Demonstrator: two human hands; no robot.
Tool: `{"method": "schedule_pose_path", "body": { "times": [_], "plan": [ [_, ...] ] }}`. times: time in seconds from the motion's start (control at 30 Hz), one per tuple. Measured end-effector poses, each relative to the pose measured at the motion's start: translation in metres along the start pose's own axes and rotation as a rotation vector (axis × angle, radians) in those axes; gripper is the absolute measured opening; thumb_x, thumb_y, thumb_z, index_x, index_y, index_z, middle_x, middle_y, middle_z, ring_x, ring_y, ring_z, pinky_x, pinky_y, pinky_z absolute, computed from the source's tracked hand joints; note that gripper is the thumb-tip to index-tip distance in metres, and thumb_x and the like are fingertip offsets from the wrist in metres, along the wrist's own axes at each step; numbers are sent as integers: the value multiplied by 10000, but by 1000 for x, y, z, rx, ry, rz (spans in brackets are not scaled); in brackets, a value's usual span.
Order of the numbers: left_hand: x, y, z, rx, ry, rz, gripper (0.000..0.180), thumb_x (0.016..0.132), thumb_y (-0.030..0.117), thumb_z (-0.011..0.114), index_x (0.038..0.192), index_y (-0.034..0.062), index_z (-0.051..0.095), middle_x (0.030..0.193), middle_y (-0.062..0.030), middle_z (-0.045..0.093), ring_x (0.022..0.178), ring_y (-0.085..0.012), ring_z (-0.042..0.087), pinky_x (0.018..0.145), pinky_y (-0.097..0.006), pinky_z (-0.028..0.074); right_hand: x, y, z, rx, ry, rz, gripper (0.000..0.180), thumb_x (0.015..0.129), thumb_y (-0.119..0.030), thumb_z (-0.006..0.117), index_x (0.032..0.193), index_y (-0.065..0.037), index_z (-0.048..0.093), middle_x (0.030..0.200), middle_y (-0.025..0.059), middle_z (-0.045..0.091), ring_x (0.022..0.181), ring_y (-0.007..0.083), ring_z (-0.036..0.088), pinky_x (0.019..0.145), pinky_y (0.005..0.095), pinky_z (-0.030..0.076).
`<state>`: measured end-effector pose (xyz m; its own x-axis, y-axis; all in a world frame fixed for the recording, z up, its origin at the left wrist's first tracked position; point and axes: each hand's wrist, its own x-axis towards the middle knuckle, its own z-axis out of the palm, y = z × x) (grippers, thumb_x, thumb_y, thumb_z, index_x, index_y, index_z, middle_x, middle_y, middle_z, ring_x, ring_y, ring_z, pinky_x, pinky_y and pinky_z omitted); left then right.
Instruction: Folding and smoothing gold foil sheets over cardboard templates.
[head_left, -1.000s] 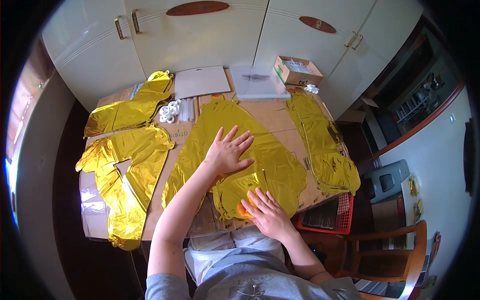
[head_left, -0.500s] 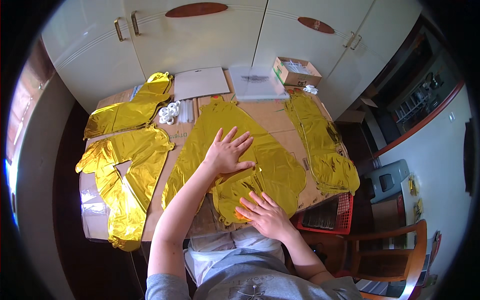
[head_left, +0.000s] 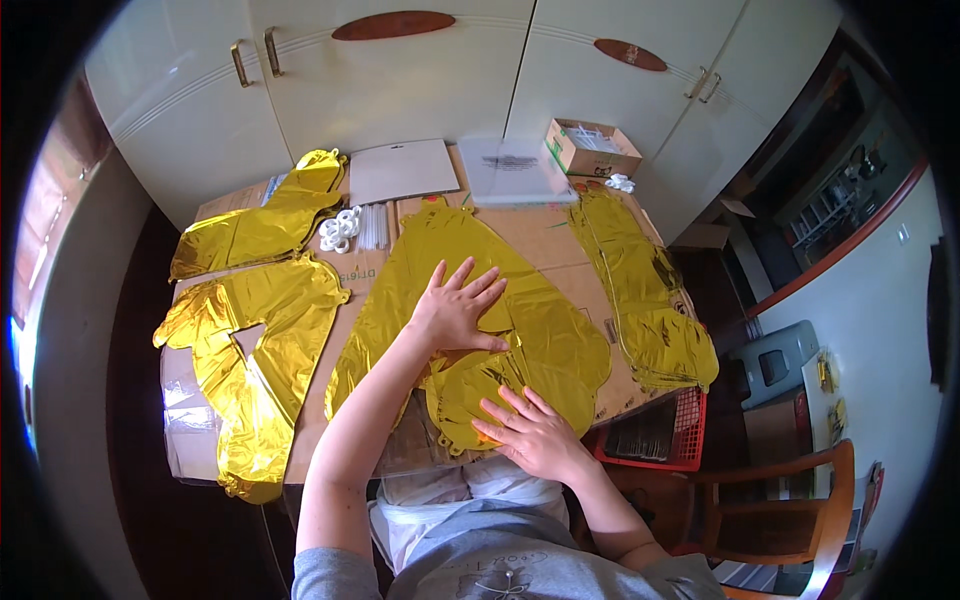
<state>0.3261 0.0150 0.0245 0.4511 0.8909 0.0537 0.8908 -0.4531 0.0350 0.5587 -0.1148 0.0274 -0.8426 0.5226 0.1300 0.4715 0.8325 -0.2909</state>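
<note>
Both hands flat, fingers spread, gripping nothing: left hand (head_left: 455,310) & right hand (head_left: 532,432) pressed gold foil balloon (head_left: 545,335) flat on surface (head_left: 545,245). Flattening step; next probably needs firm, even strokes twd edge.

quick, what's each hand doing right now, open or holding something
Left hand: open, fingers spread, flat on the flattened gold foil balloon.
Right hand: open, palm down on the same balloon's near edge, gripping nothing.

Short-sleeved grey cotton T-shirt (head_left: 520,570) with a faint printed design across the chest, sleeves ending above the elbows. Bare forearms, bare left hand (head_left: 455,312) and bare right hand (head_left: 535,435), no rings, watch or gloves visible.
</note>
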Motion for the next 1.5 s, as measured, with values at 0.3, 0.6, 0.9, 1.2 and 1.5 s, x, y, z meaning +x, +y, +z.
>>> {"method": "schedule_pose_path", "body": {
  "times": [0.3,0.6,0.9,1.2,1.5],
  "plan": [
    [0,-1,1,3,-14,11,1130,658,919,417,1527,214,262,1583,-19,257,1470,-319,172,1171,-577,104,-13,15,-5,142,79,-2,479,930,-334,583,1393,-230,514,1465,46,461,1388,315,365,1135,478,291],
    [0,-1,1,-20,-1,26,1118,658,896,469,1524,216,272,1579,-42,264,1464,-339,184,1156,-601,124,-8,20,-22,204,125,-43,472,938,-324,590,1377,-163,527,1425,83,502,1360,294,415,1129,462,318],
    [-1,0,-2,-10,-13,20,1100,681,893,446,1525,210,270,1576,-43,271,1465,-336,184,1160,-591,119,9,76,-23,13,112,22,460,914,-318,616,1319,-104,570,1397,71,533,1346,282,435,1097,450,362],
    [-1,0,0,1,0,24,1076,699,882,438,1524,213,271,1575,-44,275,1464,-337,185,1159,-590,129,17,84,-28,-88,-34,36,686,860,-558,583,1375,-111,514,1469,41,456,1409,291,331,1131,497,268],
    [-1,1,-5,59,38,125,996,790,790,446,1519,133,275,1574,-57,274,1466,-318,188,1173,-554,132,22,81,-42,-230,-221,41,1083,648,-754,624,1464,-87,372,1539,48,348,1452,283,235,1157,500,207]
  ]
}}
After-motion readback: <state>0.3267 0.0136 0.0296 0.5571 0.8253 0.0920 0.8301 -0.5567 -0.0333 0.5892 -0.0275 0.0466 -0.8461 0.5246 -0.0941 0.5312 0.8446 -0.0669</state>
